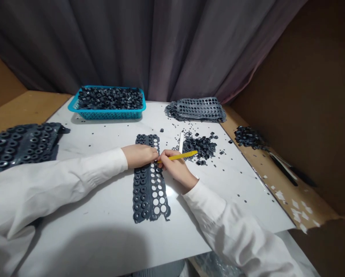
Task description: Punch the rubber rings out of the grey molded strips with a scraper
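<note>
A dark rubber sheet [143,188] lies lengthwise on the white board, with ring-shaped pieces in its left rows and round open holes down its right rows. Across its upper part rests my left hand [140,155], fingers bent together at the right rows; what they pinch, if anything, is hidden. My right hand [175,165] grips a yellow pen-like tool [184,155], its tip down at the sheet beside the left fingertips. Just beyond the right hand, a white pen-like tool [181,141] lies next to a heap of small black pieces [202,147].
A blue basket [111,114] full of black pieces stands at the back left. Punched sheets [199,107] are stacked at the back right. More ring-studded sheets [19,148] lie at left. Black pieces [249,137], a dark knife-like tool [283,168] and white scraps [296,207] lie on the right cardboard.
</note>
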Tool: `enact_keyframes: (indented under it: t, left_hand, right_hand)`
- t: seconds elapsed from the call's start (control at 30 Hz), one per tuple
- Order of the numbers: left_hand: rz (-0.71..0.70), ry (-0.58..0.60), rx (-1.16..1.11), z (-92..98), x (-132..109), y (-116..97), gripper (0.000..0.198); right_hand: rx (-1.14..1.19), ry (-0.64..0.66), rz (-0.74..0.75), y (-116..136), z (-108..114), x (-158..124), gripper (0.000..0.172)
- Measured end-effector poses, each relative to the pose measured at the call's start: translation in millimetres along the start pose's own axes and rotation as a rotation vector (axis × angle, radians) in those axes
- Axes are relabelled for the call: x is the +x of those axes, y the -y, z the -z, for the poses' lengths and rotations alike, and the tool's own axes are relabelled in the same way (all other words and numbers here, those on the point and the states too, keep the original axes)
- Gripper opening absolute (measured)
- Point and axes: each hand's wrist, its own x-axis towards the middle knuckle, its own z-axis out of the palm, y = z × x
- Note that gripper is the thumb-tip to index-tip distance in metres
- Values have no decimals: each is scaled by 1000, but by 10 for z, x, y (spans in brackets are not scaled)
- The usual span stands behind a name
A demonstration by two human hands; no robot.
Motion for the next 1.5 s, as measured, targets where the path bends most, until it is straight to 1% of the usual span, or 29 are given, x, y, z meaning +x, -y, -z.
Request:
enact_keyframes:
  t: [0.13, 0.23, 0.3, 0.47, 0.53, 0.63, 0.73, 0.87, 0.93, 1.0, 1.13, 1.2, 1.23, 1.27, 1.37, 1.4, 1.43, 1.5]
  left_hand:
    - [-13, -97, -151, -49, -62, 57, 20]
    - [24, -157, -220, -70, -93, 72, 18]
    - [52, -146, -218, -66, -95, 57, 18]
    - [42, -15, -142, 4, -86, -1, 16]
    - [34, 8, -124, 27, -89, -11, 17]
    - [31, 25, -100, 40, -95, -17, 20]
    - [23, 33, -44, 47, -90, -30, 19]
    - [-35, 25, 99, 49, -71, -61, 15]
    - [-57, 3, 159, 28, -68, -73, 15]
    - [-59, -42, 149, -19, -73, -78, 18]
    - [-66, -120, 17, -154, -99, -74, 21]
    - [-48, -144, -55, -172, -112, -58, 20]
    - [-17, -182, -106, -151, -117, -43, 19]
    - [37, -249, -169, -107, -121, -23, 19]
    - [281, -532, -405, 112, -120, 65, 18]
    - [347, -584, -503, 184, -119, 92, 18]
    - [389, -592, -618, 240, -120, 113, 18]
    - [427, -505, -890, 279, -133, 118, 19]
  right_hand:
    - [-44, -3, 10, 36, -12, -10, 23]
    - [-64, -4, 17, 41, -21, -9, 24]
    - [-48, 4, 16, 19, -20, -7, 24]
    - [120, 9, 20, -82, 3, -23, 18]
    - [172, -6, 9, -105, 6, -34, 17]
    - [168, -13, 13, -110, -2, -39, 17]
    - [116, -11, 20, -98, -12, -31, 17]
    - [44, -6, 18, -58, -8, -21, 18]
    - [4, -5, 28, -29, -6, -21, 19]
    - [-25, -1, 40, -2, -8, -23, 21]
    - [-76, -4, 94, 35, -19, -33, 23]
    - [-105, -5, 117, 44, -25, -37, 25]
    - [-111, -2, 115, 46, -26, -38, 25]
    - [-111, 3, 105, 46, -28, -38, 25]
    - [-87, 18, 79, 30, -28, -29, 25]
    - [-66, 22, 72, 16, -27, -23, 25]
    - [-35, 27, 61, -1, -25, -17, 25]
    - [55, 39, 19, -42, -21, -6, 23]
